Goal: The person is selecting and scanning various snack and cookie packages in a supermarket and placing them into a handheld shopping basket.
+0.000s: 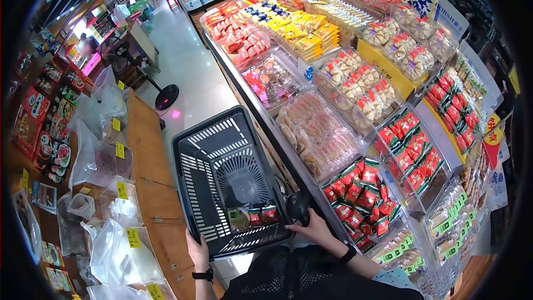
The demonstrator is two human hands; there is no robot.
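In front of me is a dark grey plastic shopping basket with slotted walls. Several small packs lie at its near right end: red-and-green packets and a pack with a green label. My left hand is closed on the basket's near left edge. At the near right corner, my right hand is wrapped against a black rounded object beside the basket. The thumb points toward the basket rim; part of the grip is hidden. Each wrist wears a dark band.
A sloping display of packaged snacks in clear bins runs along the right. Left stands a wooden counter with plastic-covered bins. Between them stretches a pale tiled aisle, with a round black fan base farther up.
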